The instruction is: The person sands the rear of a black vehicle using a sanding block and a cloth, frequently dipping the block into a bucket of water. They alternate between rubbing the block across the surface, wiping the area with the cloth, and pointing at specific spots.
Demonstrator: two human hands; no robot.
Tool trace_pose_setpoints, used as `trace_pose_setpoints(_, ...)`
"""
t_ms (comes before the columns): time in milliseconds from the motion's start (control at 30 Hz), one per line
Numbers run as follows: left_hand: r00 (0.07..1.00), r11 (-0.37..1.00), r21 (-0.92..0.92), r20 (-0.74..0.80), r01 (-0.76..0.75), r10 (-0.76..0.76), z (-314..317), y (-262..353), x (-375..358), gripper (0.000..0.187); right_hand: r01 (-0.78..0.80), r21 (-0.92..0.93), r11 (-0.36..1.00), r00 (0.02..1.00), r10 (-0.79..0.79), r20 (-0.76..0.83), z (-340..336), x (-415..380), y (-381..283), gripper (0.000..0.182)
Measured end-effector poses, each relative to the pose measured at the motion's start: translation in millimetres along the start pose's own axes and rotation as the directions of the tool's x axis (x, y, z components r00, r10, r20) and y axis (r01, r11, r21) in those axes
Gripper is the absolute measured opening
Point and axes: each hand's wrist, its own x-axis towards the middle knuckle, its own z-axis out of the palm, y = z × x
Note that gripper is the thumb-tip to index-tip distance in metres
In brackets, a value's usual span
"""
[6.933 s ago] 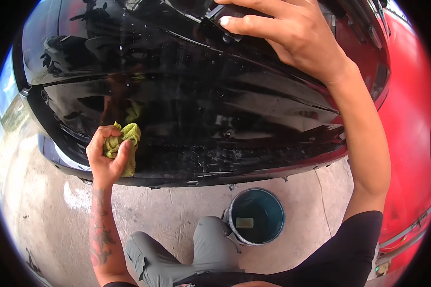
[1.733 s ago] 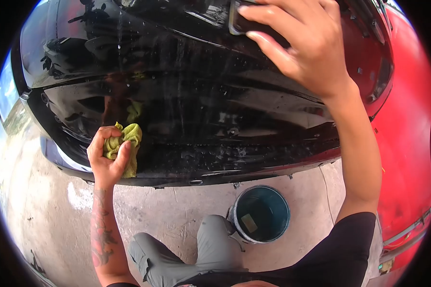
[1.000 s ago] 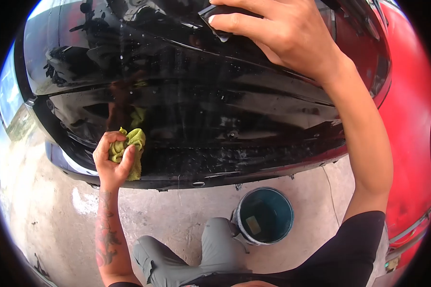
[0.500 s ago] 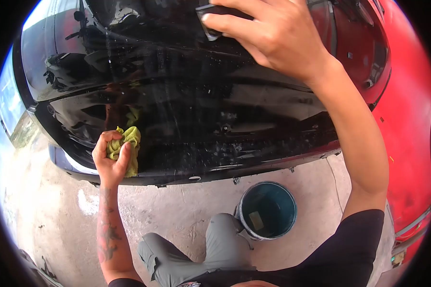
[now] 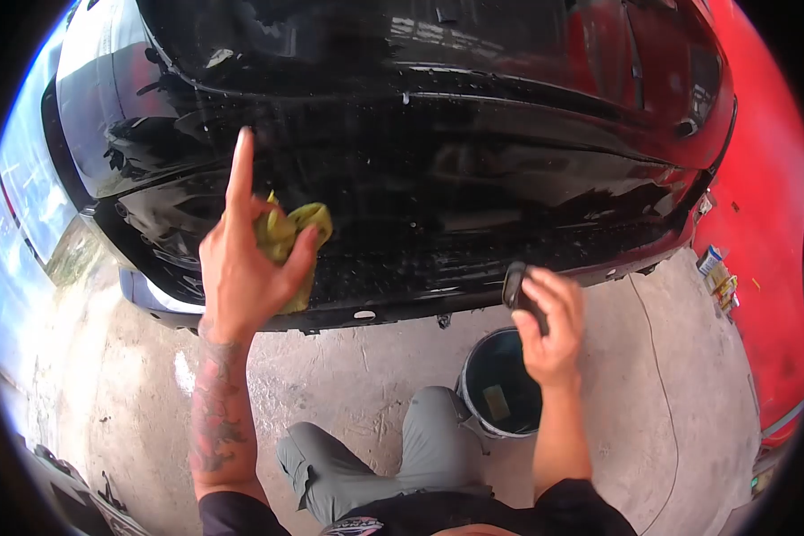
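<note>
My left hand (image 5: 246, 268) points its index finger up over a glossy black car body panel (image 5: 375, 196). A crumpled yellow-green cloth (image 5: 317, 221) is gripped between its thumb and remaining fingers. Lower right, at the panel's near edge, my right hand (image 5: 554, 326) has its fingers wrapped around a small black block (image 5: 515, 286). The hand is slightly blurred and stands over the bucket's rim in this view. Water drops and pale specks dot the black surface.
A dark bucket (image 5: 493, 357) of water stands on the concrete floor by my knee, with a yellowish piece (image 5: 496, 402) in it. A red car body (image 5: 773, 223) lines the right side. Small packages (image 5: 716, 275) sit beside it, and a thin cord (image 5: 663, 384) crosses the floor.
My right hand has come down from the upper panel to its near edge, still holding the black block. My left hand has shifted up and right with the cloth, its index finger now extended.
</note>
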Motion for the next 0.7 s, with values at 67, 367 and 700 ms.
trace_pose_setpoints(67, 0.999, 0.993, 0.121, 0.038, -0.014, 0.009, -4.0, 26.7, 22.3, 0.104, -0.244, 0.036, 0.969, 0.968, 0.241, 0.065, 10.2, -58.8, 6.1, 0.031)
trace_pose_setpoints(367, 0.986, 0.899, 0.434, 0.168, -0.053, -0.023, 7.3, 67.7, 65.2, 0.106, -0.662, -0.085, 0.744, 0.725, 0.665, 0.178, -37.7, -184.3, 29.3, 0.031)
trace_pose_setpoints(700, 0.962, 0.905, 0.421, 0.267, -0.069, -0.051, 19.5, 96.4, 68.6, 0.105, -0.850, 0.119, 0.513, 0.526, 0.838, 0.141, -54.2, -221.6, 48.9, 0.031)
